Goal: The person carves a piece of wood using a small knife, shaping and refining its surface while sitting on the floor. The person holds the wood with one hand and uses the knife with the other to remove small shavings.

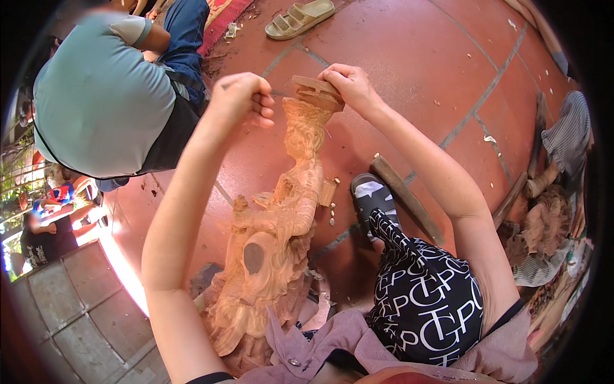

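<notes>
A carved figure [272,230] of pale orange wood leans between my legs, its head [304,131] tilted away from me at the top. My right hand [350,86] pinches the edge of a flat wooden piece [318,91], made of stacked, slotted layers, which rests at the crown of the head. Just left of the head, my left hand [241,101] hangs in the air with its fingers curled into a loose fist. Whatever it may hold is hidden in the palm. An oval dark opening [254,258] shows in the figure's lower body.
Red tiles [409,83] cover the floor. A wooden bar [407,200] lies beside my sandalled foot [374,198]. Another person [105,96] sits close at the left. A loose sandal [299,19] lies ahead. Wood pieces and cloth [540,224] crowd the right edge.
</notes>
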The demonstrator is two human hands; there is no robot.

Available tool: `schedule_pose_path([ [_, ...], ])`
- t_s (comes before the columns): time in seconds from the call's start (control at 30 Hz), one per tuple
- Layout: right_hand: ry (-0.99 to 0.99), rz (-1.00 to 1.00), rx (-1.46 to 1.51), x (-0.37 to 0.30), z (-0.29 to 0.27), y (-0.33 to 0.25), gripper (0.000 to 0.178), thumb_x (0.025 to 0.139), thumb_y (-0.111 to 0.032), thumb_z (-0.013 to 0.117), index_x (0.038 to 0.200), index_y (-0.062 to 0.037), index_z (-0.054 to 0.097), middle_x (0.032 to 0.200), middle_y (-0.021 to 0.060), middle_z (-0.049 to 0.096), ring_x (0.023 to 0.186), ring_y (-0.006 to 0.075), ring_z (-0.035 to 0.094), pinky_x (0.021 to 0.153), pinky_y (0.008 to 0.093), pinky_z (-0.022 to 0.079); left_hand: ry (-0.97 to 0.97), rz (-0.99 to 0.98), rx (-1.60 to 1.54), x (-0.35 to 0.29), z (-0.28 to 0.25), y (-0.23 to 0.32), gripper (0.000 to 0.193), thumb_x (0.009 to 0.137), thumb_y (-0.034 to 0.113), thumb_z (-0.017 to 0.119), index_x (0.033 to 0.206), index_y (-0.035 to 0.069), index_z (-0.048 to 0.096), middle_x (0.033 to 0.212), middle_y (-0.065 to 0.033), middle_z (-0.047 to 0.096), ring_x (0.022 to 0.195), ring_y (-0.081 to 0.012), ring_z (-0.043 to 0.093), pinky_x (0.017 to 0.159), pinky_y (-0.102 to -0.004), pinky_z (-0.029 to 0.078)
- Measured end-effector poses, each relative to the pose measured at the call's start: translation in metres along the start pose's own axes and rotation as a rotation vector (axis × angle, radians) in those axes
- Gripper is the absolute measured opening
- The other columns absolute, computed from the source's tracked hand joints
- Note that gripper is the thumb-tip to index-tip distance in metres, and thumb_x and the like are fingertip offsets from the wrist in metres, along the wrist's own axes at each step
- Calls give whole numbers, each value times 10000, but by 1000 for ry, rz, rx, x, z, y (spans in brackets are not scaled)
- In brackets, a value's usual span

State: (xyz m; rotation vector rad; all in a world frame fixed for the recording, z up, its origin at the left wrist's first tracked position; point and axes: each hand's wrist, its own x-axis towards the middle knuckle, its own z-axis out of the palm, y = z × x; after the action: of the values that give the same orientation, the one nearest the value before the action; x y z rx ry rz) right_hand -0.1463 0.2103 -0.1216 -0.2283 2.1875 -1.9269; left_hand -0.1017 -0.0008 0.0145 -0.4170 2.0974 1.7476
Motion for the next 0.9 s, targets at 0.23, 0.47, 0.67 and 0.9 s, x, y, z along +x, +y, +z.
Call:
schedule_pose_path([
  [0.23,-28,23,21,-3,-1,-4,246,899,-207,518,890,-36,695,762,-3,629,686,78,543,604,249,444,-83,18,-273,-20,29,5,158,907,155,477,873,29,566,752,-92,610,623,-176,622,543,-324,570],
  [0.47,5,-37,15,0,1,2,255,894,-220,517,879,-34,691,763,-3,633,690,80,546,605,252,442,14,11,-9,-9,19,-3,159,891,143,480,854,24,579,724,-93,609,588,-164,622,520,-321,577],
  [0.67,1,-14,8,-2,0,1,260,893,-228,519,877,-36,693,746,-1,633,683,82,547,599,260,446,-55,150,-164,-16,22,13,167,906,110,438,882,13,572,752,-96,612,618,-169,635,556,-333,584],
  [0.9,18,-7,11,0,0,0,268,890,-244,529,881,-39,701,741,11,637,688,100,567,609,272,464,-64,-3,-96,-8,23,14,165,895,121,464,885,3,579,753,-104,610,618,-176,633,575,-352,591],
])
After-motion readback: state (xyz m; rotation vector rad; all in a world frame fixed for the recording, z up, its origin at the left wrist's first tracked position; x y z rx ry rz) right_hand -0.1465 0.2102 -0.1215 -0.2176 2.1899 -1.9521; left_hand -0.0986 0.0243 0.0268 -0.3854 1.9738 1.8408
